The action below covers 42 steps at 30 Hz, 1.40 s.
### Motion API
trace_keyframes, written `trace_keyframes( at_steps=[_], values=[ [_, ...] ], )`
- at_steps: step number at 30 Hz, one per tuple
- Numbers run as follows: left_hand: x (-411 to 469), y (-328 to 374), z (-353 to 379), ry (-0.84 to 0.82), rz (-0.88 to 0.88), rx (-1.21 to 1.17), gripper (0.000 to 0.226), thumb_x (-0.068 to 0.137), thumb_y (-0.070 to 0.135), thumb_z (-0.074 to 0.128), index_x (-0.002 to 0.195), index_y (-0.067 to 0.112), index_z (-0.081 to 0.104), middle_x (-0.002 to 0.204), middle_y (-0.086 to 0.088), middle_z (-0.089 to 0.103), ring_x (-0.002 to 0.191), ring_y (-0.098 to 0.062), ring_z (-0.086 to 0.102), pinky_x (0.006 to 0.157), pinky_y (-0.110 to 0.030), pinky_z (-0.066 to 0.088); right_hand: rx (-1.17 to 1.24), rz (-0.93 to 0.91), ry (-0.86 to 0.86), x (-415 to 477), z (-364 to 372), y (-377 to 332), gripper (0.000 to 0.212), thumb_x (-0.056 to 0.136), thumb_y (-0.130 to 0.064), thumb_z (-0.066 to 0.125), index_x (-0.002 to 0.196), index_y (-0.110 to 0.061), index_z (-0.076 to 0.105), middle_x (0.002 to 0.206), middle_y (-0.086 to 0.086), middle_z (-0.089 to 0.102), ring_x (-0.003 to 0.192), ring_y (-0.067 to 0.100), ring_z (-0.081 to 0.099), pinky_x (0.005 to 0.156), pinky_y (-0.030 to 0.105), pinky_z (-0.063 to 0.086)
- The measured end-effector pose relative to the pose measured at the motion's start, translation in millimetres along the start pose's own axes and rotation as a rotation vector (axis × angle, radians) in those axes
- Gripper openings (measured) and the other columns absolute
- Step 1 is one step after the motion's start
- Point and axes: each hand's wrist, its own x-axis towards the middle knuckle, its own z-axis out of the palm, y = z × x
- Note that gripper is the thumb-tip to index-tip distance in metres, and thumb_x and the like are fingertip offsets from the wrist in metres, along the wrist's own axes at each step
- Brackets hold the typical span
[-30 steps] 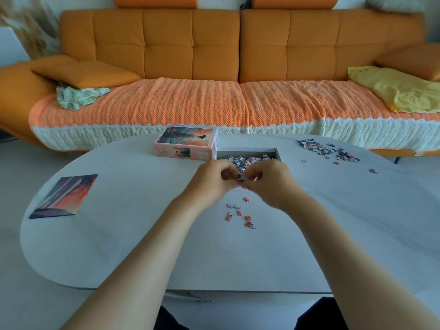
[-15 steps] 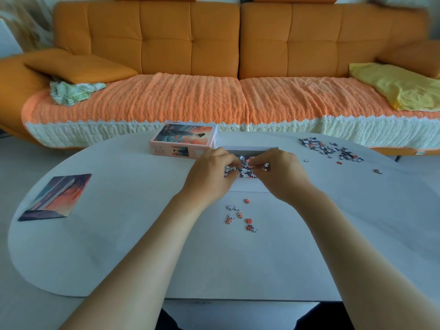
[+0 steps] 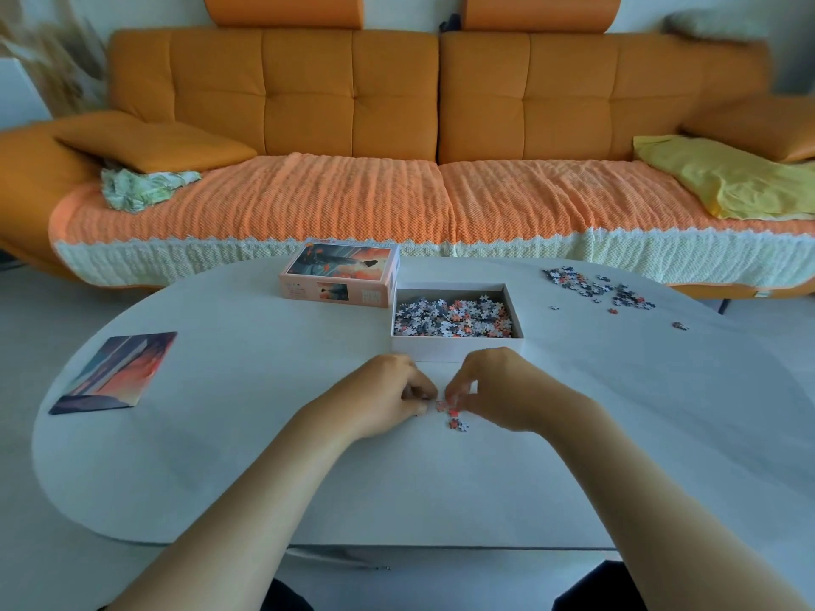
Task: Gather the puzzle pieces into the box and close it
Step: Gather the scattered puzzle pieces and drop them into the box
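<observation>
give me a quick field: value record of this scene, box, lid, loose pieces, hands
box: white tray open, pieces inside
lid: printed lid off, touching or nearly touching the tray's left side
near pieces: small cluster between the hands
far pieces: pile right of tray
left hand: fingers curled at cluster
right hand: pinching at cluster
picture card: far left

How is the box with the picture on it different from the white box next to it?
The picture box is the lid, lying printed face up and showing no pieces; the white box is open and holds many puzzle pieces. The lid is pink with artwork; the white box is plain. Both sit side by side on the table.
</observation>
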Motion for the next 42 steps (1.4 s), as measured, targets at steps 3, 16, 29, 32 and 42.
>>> trace_keyframes(
  at_steps=[3,16,29,32,42],
  values=[
    [-4.2,1.6,0.9,-0.005,-0.007,-0.045,0.023,0.089,0.024,0.067,0.111,0.029,0.073,0.091,0.013,0.057,0.084,-0.005,0.057,0.072,-0.019,0.042,0.046,-0.016,-0.042,-7.1,-3.3,0.3,0.013,0.083,-0.028,0.069,0.091,-0.036,0.077,0.086,-0.021,0.066,0.073,-0.008,0.055,0.059,0.003,0.035],
    [-4.4,-2.1,3.5,0.050,-0.043,-0.080,0.024,0.084,0.032,0.073,0.108,0.030,0.073,0.087,0.014,0.058,0.077,0.000,0.054,0.064,-0.008,0.037,0.227,0.084,-0.027,-1.1,3.9,-4.3,0.027,0.068,-0.030,0.086,0.093,-0.027,0.077,0.083,-0.011,0.073,0.072,0.003,0.062,0.043,0.006,0.035],
    [-6.3,13.9,1.2,0.044,-0.074,-0.043,0.025,0.080,0.030,0.075,0.105,0.027,0.075,0.084,0.007,0.063,0.078,-0.008,0.058,0.068,-0.021,0.047,0.173,0.118,-0.004,3.9,5.7,-8.5,0.029,0.067,-0.028,0.086,0.094,-0.026,0.077,0.082,-0.013,0.066,0.065,0.001,0.057,0.041,0.006,0.036],
    [-6.9,13.2,2.8,0.044,-0.104,-0.106,0.023,0.079,0.028,0.076,0.101,0.026,0.075,0.084,0.012,0.064,0.074,-0.003,0.058,0.063,-0.015,0.044,0.163,0.113,-0.003,4.4,6.3,-8.8,0.028,0.068,-0.029,0.086,0.094,-0.025,0.076,0.082,-0.013,0.066,0.068,-0.001,0.056,0.053,0.011,0.043],
    [-9.9,12.6,3.5,0.040,-0.132,-0.197,0.011,0.078,0.026,0.077,0.084,0.032,0.070,0.079,0.016,0.059,0.068,0.007,0.052,0.055,-0.007,0.033,0.183,0.137,-0.052,7.1,6.2,-6.5,0.017,0.070,-0.029,0.084,0.080,-0.027,0.070,0.083,-0.011,0.065,0.065,0.007,0.059,0.048,0.017,0.044]
  ],
)
